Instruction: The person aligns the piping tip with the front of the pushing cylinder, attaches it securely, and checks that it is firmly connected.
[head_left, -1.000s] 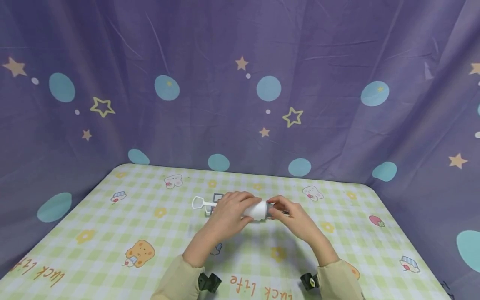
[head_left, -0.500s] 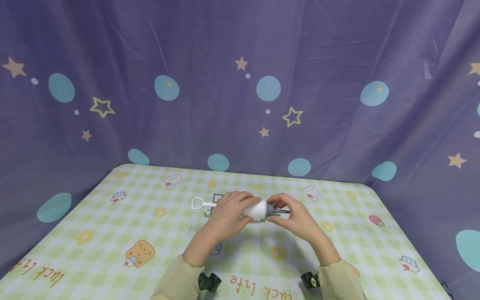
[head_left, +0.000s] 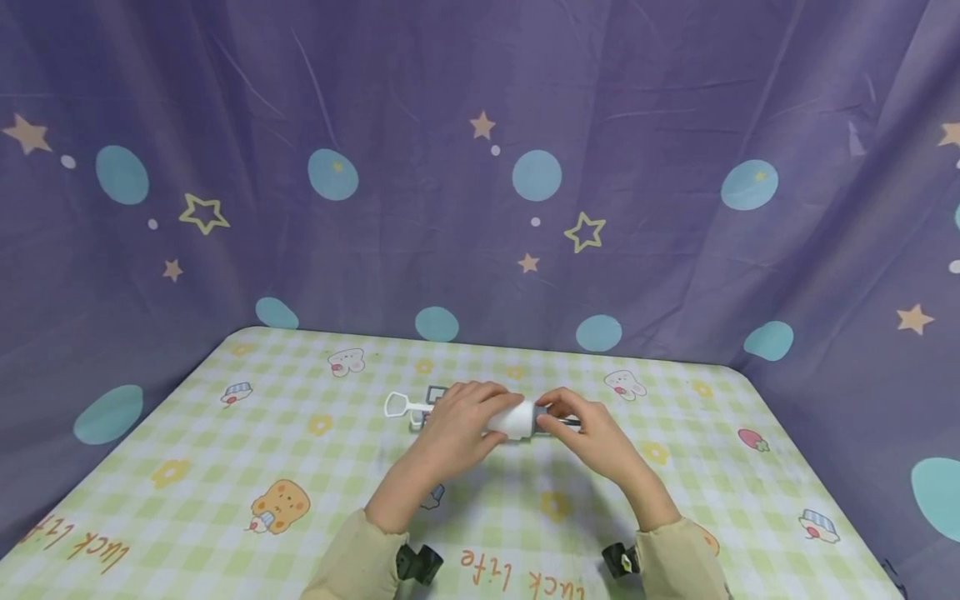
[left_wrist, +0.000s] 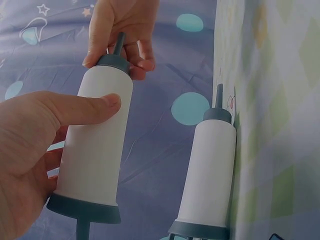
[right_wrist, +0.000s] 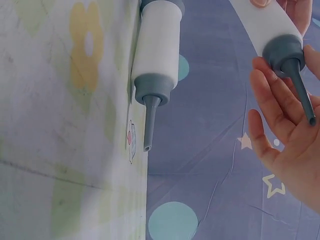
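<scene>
My left hand [head_left: 461, 421] grips the white barrel [left_wrist: 95, 160] of a piping syringe, thumb across its side. At its right end, my right hand [head_left: 588, 429] has thumb and fingers about the grey nozzle cap [left_wrist: 114, 62]; a thin grey spout [right_wrist: 300, 92] sticks out past them. A single rod leaves the grey collar at the other end, in the left wrist view. To the left of my left hand shows a white loop handle [head_left: 397, 405]. A second, similar syringe [left_wrist: 210, 170] lies on the table, mostly hidden under my hands in the head view.
A grey square-framed handle [head_left: 437, 394] lies on the table just behind the white loop. The checked tablecloth [head_left: 225, 467] covers the table, and a purple curtain [head_left: 420, 233] hangs behind it and along both sides.
The right-hand fingers, spread off the nozzle cap half a second ago, have closed in round it again. My left hand and the barrel have stayed in place.
</scene>
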